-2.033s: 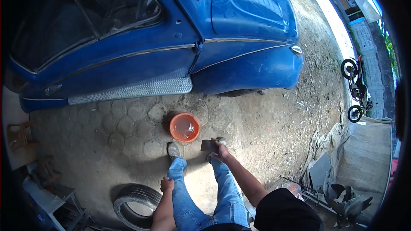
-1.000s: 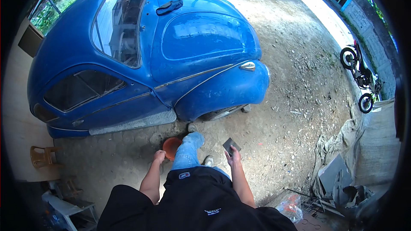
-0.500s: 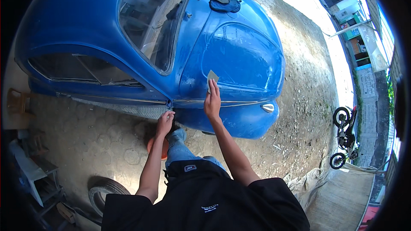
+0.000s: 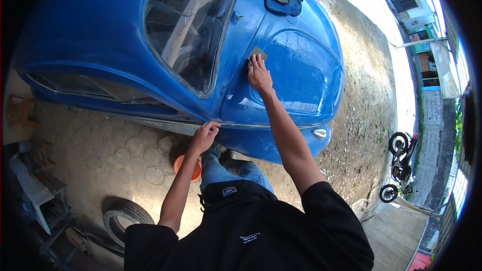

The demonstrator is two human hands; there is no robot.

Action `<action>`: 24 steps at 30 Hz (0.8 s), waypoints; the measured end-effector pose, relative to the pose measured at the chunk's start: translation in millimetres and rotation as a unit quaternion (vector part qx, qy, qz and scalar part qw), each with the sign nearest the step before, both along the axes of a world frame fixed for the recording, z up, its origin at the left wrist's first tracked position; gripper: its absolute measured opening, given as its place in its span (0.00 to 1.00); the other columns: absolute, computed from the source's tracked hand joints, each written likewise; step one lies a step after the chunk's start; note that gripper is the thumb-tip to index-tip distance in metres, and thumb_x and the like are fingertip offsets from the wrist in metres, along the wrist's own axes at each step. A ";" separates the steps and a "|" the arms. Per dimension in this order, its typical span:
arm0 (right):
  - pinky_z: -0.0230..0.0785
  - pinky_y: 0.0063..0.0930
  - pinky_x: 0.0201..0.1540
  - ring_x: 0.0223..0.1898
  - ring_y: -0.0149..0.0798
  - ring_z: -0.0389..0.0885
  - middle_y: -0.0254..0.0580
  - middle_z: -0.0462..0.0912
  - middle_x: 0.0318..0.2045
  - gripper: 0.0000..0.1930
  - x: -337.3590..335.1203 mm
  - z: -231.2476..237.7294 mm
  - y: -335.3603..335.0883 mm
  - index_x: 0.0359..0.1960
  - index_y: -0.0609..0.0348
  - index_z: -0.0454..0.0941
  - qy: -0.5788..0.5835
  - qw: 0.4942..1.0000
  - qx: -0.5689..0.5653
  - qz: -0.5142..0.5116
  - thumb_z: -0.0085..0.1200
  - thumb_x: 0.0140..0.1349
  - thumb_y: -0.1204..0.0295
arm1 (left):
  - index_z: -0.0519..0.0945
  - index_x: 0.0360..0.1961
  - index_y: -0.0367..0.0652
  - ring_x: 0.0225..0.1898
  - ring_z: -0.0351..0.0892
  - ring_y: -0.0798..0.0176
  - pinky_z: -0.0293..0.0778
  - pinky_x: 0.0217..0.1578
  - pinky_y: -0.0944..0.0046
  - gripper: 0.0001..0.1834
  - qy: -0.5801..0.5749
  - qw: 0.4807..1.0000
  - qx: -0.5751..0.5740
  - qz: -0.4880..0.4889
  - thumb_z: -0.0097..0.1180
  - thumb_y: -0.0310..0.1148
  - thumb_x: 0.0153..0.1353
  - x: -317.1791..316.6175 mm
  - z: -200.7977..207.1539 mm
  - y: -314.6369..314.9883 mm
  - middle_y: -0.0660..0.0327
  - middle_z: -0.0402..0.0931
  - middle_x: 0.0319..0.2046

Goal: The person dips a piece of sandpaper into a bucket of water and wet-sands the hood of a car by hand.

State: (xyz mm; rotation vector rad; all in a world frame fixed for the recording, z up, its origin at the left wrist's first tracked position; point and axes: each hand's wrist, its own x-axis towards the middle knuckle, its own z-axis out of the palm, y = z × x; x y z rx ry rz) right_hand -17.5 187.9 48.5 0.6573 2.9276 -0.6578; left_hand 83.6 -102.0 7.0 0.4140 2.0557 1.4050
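Holding a grey sheet [image 4: 258,51] on the blue hood [image 4: 296,68] — right hand [image 4: 259,75], grip nearly flat; left hand [image 4: 203,138] half-curled, contents unclear

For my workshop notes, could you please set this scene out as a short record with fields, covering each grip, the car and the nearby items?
Car: blue, rounded body
Left grip: loosely curled at the car's near side; contact unclear
Right grip: holds a small grey-brown sheet, apparently flat on the bodywork near the windshield
Dark-blue cloth item: on the hood
Orange bucket: partly hidden behind the left forearm
Tire: lower left of the picture
Motorcycle: far right
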 end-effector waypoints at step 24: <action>0.50 0.57 0.71 0.75 0.48 0.52 0.37 0.54 0.75 0.31 104.1 -31.7 -70.5 0.74 0.41 0.57 0.109 0.980 0.019 0.164 0.46 0.69 0.62 | 0.76 0.52 0.38 0.46 0.77 0.45 0.74 0.48 0.52 0.14 0.244 0.959 -0.040 0.135 0.48 0.27 0.66 -48.1 24.2 63.8 0.47 0.74 0.48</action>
